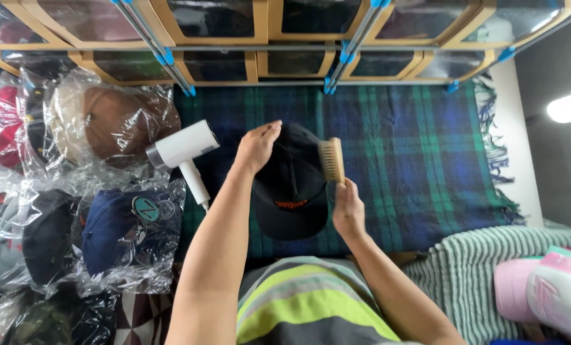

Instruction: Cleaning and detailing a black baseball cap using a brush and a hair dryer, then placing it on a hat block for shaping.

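Black cap [290, 185] held by left hand [257, 148]; right hand [348, 211] presses wooden brush [331, 160].

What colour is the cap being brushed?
The cap is black, with a small orange mark on the front, seen best in the head view.

Open plaid blanket [420, 160] lies right of the black cap [290, 185]; leftward, a white handheld steamer [182, 151] and bagged caps [109, 124] crowd the passage.
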